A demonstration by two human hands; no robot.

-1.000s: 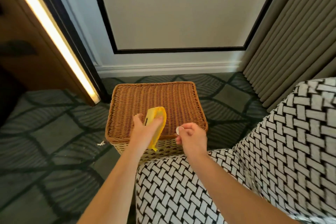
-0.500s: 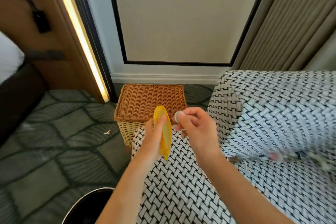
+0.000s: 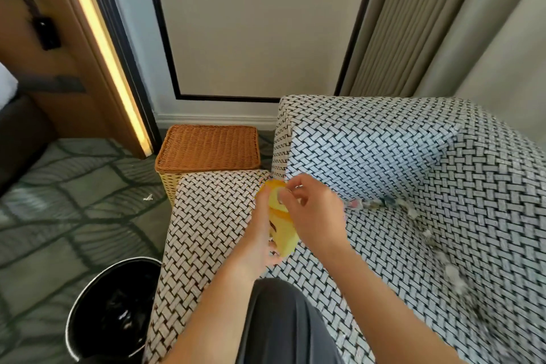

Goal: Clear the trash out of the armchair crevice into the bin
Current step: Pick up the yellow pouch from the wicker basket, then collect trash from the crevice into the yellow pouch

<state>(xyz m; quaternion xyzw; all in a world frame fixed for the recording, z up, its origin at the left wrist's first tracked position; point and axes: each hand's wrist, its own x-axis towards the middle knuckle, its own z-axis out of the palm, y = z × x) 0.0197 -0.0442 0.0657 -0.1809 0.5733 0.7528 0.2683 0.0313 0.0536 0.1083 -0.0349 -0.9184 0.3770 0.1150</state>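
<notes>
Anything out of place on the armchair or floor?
Yes: scraps of trash line the armchair crevice, along the back and down the right side. A white scrap lies on the carpet, outside the bin.

The armchair [image 3: 384, 156], covered in a black-and-white basket-weave cloth, carries a blurred line of trash [image 3: 369, 203] wedged in the crevice where seat meets back. More pale scraps [image 3: 455, 278] trail down the crevice along the right arm. On the leaf-patterned carpet [image 3: 74, 216] stands a round black bin [image 3: 88, 285] just beside the chair's left arm. A lidded wicker basket [image 3: 208, 146] sits by the wall, and a small white scrap [image 3: 147, 197] lies near it.
</notes>
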